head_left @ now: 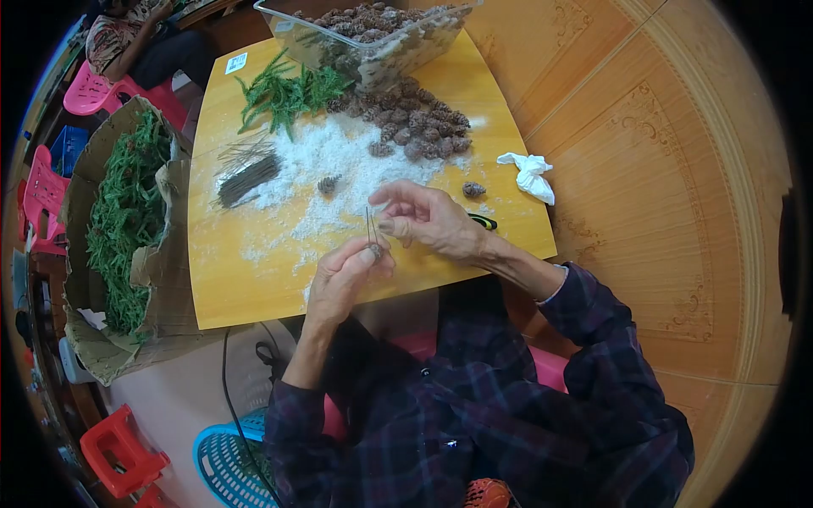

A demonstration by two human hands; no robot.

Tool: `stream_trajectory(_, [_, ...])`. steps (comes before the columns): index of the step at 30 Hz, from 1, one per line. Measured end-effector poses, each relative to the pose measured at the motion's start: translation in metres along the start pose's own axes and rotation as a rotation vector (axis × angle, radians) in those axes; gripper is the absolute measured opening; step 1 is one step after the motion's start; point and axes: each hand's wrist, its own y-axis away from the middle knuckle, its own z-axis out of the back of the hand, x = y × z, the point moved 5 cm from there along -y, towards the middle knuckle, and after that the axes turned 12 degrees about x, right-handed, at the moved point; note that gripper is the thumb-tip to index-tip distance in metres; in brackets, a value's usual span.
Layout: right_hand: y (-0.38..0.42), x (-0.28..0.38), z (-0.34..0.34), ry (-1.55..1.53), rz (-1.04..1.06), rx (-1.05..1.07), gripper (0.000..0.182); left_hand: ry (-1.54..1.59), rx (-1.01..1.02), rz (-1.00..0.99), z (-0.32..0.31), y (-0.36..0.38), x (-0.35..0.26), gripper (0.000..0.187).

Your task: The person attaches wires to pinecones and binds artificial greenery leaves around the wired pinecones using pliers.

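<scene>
Near the front edge of the yellow table, my left hand [337, 278] is closed on a small pine cone [375, 251], mostly covered by the fingers. Two thin ends of wire [369, 222] stick up from it. Just to the right, my right hand [436, 222] has its fingers curved and apart, with thumb and forefinger close to the wire ends. Whether they touch the wire is hard to see. Single pine cones [329, 184] lie beyond the hands, one of them to the right. A black and yellow tool [483, 222] is partly hidden behind my right wrist.
White flakes [330, 152] cover the middle of the table [246, 296]. A wire bundle [250, 179], green sprigs [284, 89], a pine cone pile [415, 123], a clear bin [364, 46] and crumpled tissue [532, 176] surround them. A carton of greenery [131, 220] stands left. Another person sits far left.
</scene>
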Motion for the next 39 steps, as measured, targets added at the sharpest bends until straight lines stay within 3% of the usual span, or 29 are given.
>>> stream_trajectory(4, [-0.001, -0.002, -0.004, 0.051, -0.080, 0.166, 0.022, -0.063, 0.027, -0.022, -0.001, 0.001, -0.001, 0.031])
stream_trajectory(7, [-0.004, 0.005, -0.009, 0.020, 0.047, 0.223, 0.018, -0.104, 0.050, -0.009, 0.000, 0.001, 0.001, 0.034])
stream_trajectory(10, [-0.005, 0.008, -0.009, 0.069, 0.047, 0.252, 0.016, -0.087, 0.060, -0.005, 0.000, 0.001, 0.000, 0.035])
stream_trajectory(13, [-0.005, 0.001, -0.012, -0.081, 0.125, 0.199, 0.011, 0.006, 0.056, -0.019, -0.001, 0.002, 0.001, 0.035])
stream_trajectory(16, [0.000, 0.003, -0.012, 0.125, 0.345, 0.063, 0.007, 0.155, 0.082, -0.048, -0.002, 0.002, -0.002, 0.035])
stream_trajectory(19, [0.007, 0.016, -0.020, 0.097, 0.391, 0.026, 0.007, 0.182, 0.137, -0.069, -0.003, 0.002, -0.003, 0.034])
stream_trajectory(27, [0.007, 0.002, -0.020, -0.068, 0.229, 0.001, 0.005, 0.230, 0.132, -0.019, -0.007, 0.001, -0.006, 0.030])
stream_trajectory(31, [0.009, 0.007, -0.017, 0.070, 0.197, -0.018, 0.007, -0.031, 0.145, 0.064, -0.003, 0.004, -0.005, 0.026])
stream_trajectory(33, [0.009, 0.007, -0.019, -0.064, 0.171, 0.029, 0.007, -0.128, 0.175, 0.067, -0.002, 0.003, -0.003, 0.031])
stream_trajectory(39, [0.003, 0.008, -0.024, -0.170, 0.230, 0.130, 0.005, 0.116, 0.264, 0.050, -0.008, 0.002, -0.006, 0.031])
